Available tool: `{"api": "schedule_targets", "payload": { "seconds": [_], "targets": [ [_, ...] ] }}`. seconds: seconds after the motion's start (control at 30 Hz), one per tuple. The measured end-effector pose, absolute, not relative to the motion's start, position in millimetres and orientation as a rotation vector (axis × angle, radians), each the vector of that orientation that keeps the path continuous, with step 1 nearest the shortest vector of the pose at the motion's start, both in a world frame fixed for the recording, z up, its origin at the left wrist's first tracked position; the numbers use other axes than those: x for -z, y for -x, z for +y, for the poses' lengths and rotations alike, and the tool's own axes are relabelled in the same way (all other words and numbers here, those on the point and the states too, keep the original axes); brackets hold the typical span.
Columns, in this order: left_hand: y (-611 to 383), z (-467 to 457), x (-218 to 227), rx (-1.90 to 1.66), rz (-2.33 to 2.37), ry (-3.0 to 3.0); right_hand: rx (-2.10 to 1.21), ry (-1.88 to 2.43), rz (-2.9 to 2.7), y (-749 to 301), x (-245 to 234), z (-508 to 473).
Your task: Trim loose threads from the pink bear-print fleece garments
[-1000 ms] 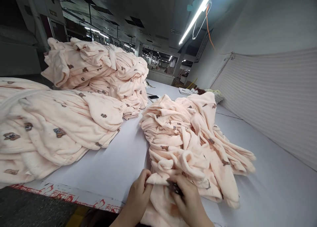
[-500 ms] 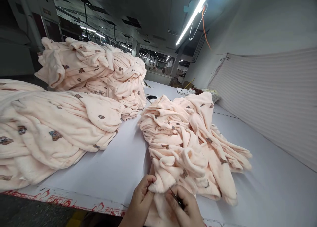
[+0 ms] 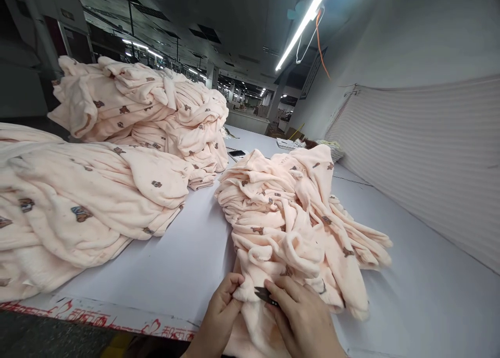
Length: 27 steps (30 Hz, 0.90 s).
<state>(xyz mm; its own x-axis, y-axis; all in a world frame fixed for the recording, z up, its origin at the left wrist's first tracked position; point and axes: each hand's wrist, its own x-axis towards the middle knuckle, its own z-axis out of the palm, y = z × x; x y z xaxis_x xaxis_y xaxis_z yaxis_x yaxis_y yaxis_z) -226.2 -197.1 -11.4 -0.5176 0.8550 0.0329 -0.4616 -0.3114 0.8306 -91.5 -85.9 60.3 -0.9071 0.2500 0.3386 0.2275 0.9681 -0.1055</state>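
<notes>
My left hand [image 3: 219,314] pinches the near edge of a peach fleece garment [image 3: 258,316] that hangs over the table's front edge. My right hand [image 3: 302,319] rests on the same garment and grips small dark thread snips [image 3: 264,294], their blades pointing left at the fabric edge beside my left fingers. The garment is the lowest piece of a heap of peach fleece pieces with small brown bear prints [image 3: 289,217].
A white table [image 3: 183,259] carries two more peach stacks, one at the left [image 3: 78,207] and one at the back left [image 3: 148,108]. A dark phone [image 3: 236,153] lies behind them. A ribbed white wall covering [image 3: 429,155] runs along the right. Red lettering marks the table's front edge [image 3: 101,316].
The snips have come out from under my right fingers and now point left at the fabric edge. Both hands stay at the garment's near edge. The view has shifted slightly.
</notes>
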Motion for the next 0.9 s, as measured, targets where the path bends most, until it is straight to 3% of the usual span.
{"api": "schedule_targets", "payload": {
  "seconds": [0.17,0.4,0.9],
  "targets": [
    [227,-195,12,-1.908,0.992,-0.619,-0.39,0.447,-2.815,92,-67,-88],
    [232,-193,22,-1.912,1.096,-0.712,-0.543,0.548,-2.817,95,-72,-89],
    [229,-193,18,-1.904,1.065,-0.728,-0.572,0.607,-2.674,98,-66,-88]
  ]
}}
